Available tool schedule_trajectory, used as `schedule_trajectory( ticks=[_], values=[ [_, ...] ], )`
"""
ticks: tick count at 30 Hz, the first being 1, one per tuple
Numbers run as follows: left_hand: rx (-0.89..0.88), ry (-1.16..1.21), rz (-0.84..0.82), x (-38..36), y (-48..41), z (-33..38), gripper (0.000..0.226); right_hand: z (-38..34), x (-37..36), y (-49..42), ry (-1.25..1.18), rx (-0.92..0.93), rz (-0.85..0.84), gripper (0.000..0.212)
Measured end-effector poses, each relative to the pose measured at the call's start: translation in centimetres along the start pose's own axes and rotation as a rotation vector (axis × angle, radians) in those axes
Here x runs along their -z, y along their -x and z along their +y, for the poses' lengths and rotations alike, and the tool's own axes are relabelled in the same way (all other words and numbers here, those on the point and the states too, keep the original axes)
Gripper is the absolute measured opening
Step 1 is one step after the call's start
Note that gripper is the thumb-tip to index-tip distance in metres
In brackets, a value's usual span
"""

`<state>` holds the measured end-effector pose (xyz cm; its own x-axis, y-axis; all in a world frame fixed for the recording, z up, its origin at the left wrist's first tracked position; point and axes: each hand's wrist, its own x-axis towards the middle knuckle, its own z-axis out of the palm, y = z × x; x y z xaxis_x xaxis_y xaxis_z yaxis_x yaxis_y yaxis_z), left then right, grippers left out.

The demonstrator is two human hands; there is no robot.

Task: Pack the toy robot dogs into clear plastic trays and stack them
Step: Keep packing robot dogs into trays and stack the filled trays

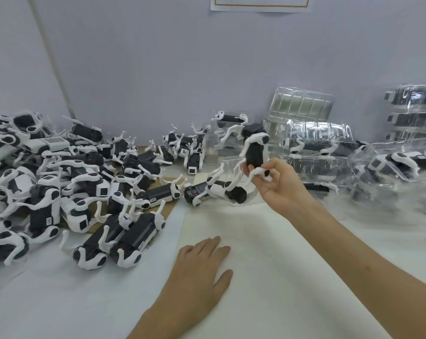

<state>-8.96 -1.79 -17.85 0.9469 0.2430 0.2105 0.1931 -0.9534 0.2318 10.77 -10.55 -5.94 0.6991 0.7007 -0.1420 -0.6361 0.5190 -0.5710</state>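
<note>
Your right hand (275,182) pinches a toy robot dog (254,150) by its lower end, fingers curled round one white leg, holding it upright above the table. Just below it another dog (217,190) lies on its side. Your left hand (199,267) rests flat, fingers straight, on the white table cover (268,253). A heap of loose dogs (60,182) fills the left side; their small white labels are too blurred to read. Stacked clear trays (317,143) with dogs inside stand to the right. A sheet on the wall (261,2) shows no legible writing.
</note>
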Motion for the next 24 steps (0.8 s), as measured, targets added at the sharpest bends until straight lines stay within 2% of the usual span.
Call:
schedule_trajectory(
  ticks=[4, 7, 9, 10, 13, 14, 15, 16, 18, 20, 22, 24],
  values=[
    [0.056, 0.052, 0.157, 0.3, 0.2, 0.1, 0.053, -0.3, 0.2, 2.4, -0.023, 0.008, -0.011, 0.039],
    [0.133, 0.222, 0.310, 1.0, 0.0, 0.8, 0.073, -0.5, 0.6, 4.0, -0.013, 0.000, -0.064, 0.043],
    [0.195, 0.547, 0.403, 1.8, -0.7, 1.5, 0.095, -0.4, 1.2, 4.8, -0.028, -0.019, -0.111, 0.045],
    [0.239, 0.744, 0.394, 2.3, -1.3, 1.9, 0.103, -0.3, 1.5, 5.3, -0.047, -0.031, -0.146, 0.045],
    [0.301, 1.385, 0.234, 3.3, -3.4, 2.9, 0.107, 0.0, 2.1, 6.7, -0.094, -0.044, -0.286, 0.046],
    [0.304, 1.511, 0.178, 3.5, -3.9, 3.1, 0.107, 0.1, 2.2, 7.1, -0.087, -0.040, -0.326, 0.052],
    [0.302, 1.511, 0.150, 3.5, -4.3, 3.3, 0.103, 0.1, 2.4, 7.4, -0.076, -0.040, -0.353, 0.058],
    [0.277, 1.343, 0.150, 3.4, -4.6, 3.3, 0.095, 0.0, 2.7, 7.6, -0.061, -0.037, -0.367, 0.061],
    [0.162, 0.694, 0.200, 2.7, -5.1, 3.3, 0.080, -0.2, 3.2, 7.8, -0.029, -0.012, -0.358, 0.064],
    [0.043, 0.110, 0.273, 1.8, -6.0, 3.0, 0.077, -0.7, 3.8, 7.7, -0.011, 0.018, -0.310, 0.070],
    [-0.008, -0.123, 0.245, 1.3, -7.2, 2.7, 0.078, -1.2, 4.1, 7.7, -0.016, 0.053, -0.262, 0.075],
    [-0.029, -0.186, 0.142, 1.0, -8.7, 2.0, 0.071, -1.6, 4.6, 7.7, -0.027, 0.047, -0.193, 0.069]
  ],
)
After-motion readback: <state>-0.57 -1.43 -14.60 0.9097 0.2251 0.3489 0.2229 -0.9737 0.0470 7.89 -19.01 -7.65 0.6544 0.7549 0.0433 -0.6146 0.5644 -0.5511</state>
